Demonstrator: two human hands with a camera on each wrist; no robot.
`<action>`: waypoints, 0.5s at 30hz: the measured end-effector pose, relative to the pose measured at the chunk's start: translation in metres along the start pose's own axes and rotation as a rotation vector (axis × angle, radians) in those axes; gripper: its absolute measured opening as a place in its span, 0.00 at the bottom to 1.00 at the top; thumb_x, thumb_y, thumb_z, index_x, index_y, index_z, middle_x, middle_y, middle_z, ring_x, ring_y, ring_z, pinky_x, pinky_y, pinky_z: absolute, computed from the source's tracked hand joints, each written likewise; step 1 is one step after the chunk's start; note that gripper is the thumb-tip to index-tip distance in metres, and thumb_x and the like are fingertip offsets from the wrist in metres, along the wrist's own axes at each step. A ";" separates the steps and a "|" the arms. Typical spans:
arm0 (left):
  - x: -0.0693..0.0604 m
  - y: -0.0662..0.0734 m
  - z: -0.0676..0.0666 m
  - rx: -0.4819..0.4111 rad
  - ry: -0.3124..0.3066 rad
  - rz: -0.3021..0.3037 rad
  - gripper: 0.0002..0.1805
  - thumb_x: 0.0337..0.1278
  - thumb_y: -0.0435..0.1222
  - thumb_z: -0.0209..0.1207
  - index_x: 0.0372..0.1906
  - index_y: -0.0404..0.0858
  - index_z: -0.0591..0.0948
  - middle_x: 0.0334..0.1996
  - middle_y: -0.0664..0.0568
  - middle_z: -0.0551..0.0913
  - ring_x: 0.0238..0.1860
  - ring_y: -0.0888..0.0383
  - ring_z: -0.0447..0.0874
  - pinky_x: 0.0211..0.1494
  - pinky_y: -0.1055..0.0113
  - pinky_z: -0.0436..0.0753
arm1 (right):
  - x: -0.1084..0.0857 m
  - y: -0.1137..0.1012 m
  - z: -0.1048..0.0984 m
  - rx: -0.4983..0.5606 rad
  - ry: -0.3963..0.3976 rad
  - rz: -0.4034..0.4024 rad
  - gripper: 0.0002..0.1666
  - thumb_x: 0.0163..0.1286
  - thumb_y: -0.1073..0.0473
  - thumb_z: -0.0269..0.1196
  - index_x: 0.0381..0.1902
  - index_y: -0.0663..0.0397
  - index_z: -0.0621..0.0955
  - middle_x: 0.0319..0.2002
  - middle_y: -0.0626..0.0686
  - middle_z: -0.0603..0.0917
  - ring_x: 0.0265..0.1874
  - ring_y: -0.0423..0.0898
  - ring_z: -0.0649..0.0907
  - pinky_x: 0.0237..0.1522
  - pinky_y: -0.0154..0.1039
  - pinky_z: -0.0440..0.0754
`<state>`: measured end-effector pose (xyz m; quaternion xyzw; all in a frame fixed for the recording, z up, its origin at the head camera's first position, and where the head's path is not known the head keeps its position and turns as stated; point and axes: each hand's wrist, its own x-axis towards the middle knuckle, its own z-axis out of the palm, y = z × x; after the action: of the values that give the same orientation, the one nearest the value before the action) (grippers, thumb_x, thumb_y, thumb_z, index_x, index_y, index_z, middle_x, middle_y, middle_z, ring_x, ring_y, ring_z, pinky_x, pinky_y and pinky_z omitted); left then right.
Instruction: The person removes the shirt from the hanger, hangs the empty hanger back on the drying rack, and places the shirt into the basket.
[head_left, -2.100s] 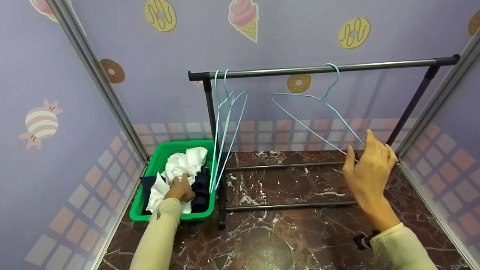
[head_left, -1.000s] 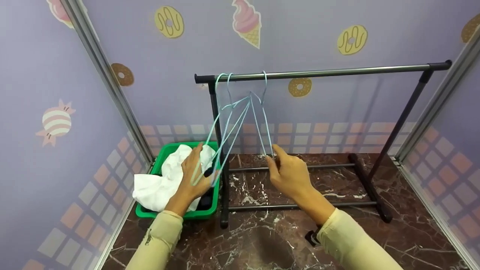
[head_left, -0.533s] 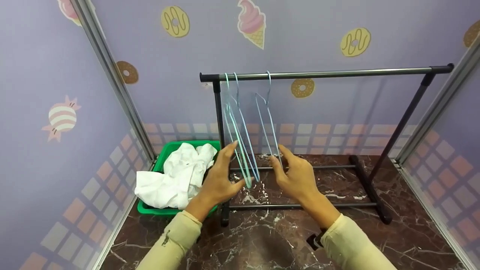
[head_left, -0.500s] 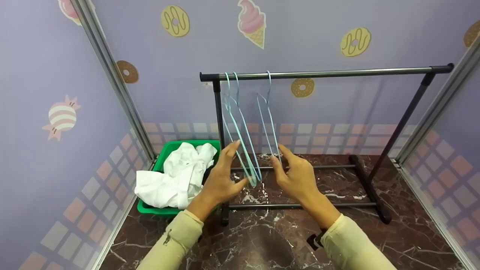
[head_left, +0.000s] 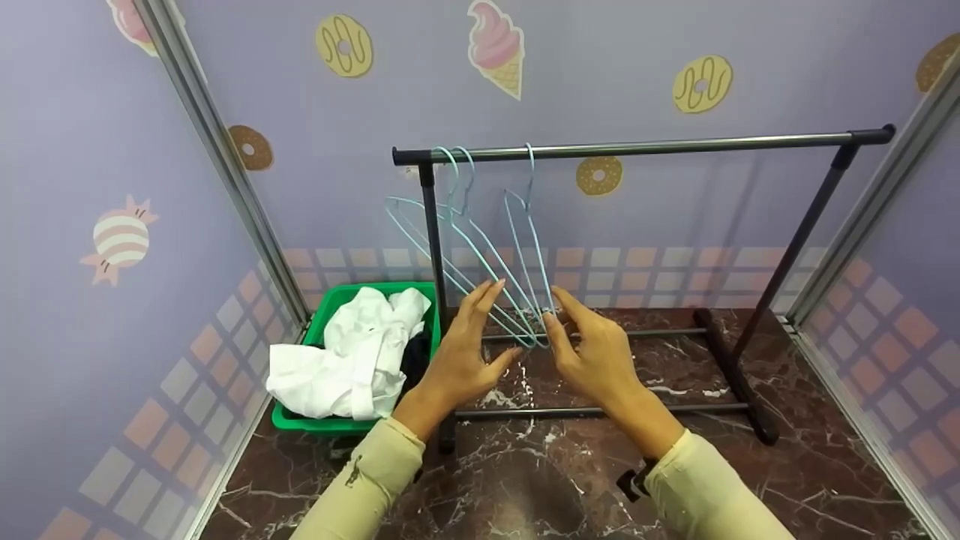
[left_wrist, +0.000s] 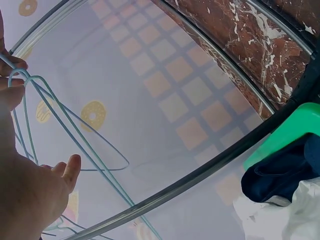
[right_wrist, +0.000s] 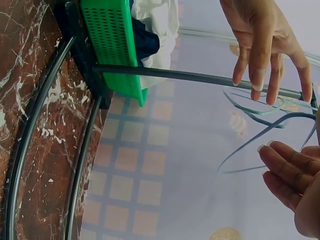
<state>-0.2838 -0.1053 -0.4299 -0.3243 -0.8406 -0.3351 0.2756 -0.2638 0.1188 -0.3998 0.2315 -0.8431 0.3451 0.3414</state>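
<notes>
My right hand pinches the low corner of a light blue wire hanger between thumb and fingertips. My left hand is just to the left, fingers extended and thumb apart, beside the lower corners of two more wire hangers. These two slant, their lower corners pointing toward my right hand. All three hook over the metal rail of a clothes rack. In the right wrist view, my left hand reaches down opposite my right hand, with the hangers between them.
A green plastic basket stands at the rack's left end. White cloth is heaped in it and hangs over its left rim, with dark blue cloth beside it. Patterned panels enclose the rack on its back and sides.
My left hand left the basket and moved right to the hangers, whose lower corners swung right. My right hand brought its hanger leftward along the rail. White cloth now overhangs the basket's left rim.
</notes>
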 end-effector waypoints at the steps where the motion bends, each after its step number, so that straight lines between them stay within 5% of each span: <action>1: -0.001 -0.001 0.000 0.003 0.003 -0.009 0.52 0.66 0.42 0.72 0.86 0.44 0.54 0.81 0.35 0.63 0.80 0.39 0.69 0.76 0.41 0.77 | -0.001 0.001 0.000 -0.003 0.005 0.000 0.25 0.79 0.55 0.64 0.68 0.61 0.82 0.35 0.54 0.93 0.34 0.51 0.93 0.40 0.52 0.90; 6: -0.010 -0.009 -0.001 0.050 0.066 -0.101 0.48 0.66 0.40 0.71 0.85 0.43 0.58 0.81 0.39 0.63 0.75 0.40 0.73 0.76 0.39 0.74 | -0.006 0.010 -0.001 -0.026 0.042 0.018 0.23 0.79 0.56 0.64 0.66 0.61 0.84 0.37 0.55 0.93 0.34 0.53 0.91 0.43 0.54 0.89; 10: -0.025 -0.019 -0.008 0.121 0.115 -0.254 0.40 0.71 0.44 0.66 0.82 0.41 0.66 0.80 0.36 0.66 0.78 0.33 0.68 0.79 0.34 0.69 | -0.013 0.026 -0.009 0.007 0.041 0.067 0.21 0.83 0.57 0.57 0.65 0.60 0.84 0.41 0.60 0.92 0.40 0.59 0.90 0.49 0.58 0.86; 15: -0.040 -0.029 -0.030 0.185 -0.005 -0.492 0.40 0.76 0.56 0.58 0.83 0.43 0.64 0.86 0.35 0.55 0.86 0.31 0.49 0.84 0.26 0.50 | -0.024 0.056 -0.036 0.109 -0.002 0.226 0.30 0.90 0.51 0.40 0.69 0.58 0.81 0.55 0.68 0.88 0.56 0.65 0.84 0.67 0.65 0.75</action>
<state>-0.2726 -0.1582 -0.4495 -0.0844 -0.9219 -0.3131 0.2119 -0.2679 0.1860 -0.4223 0.1539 -0.8441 0.4265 0.2863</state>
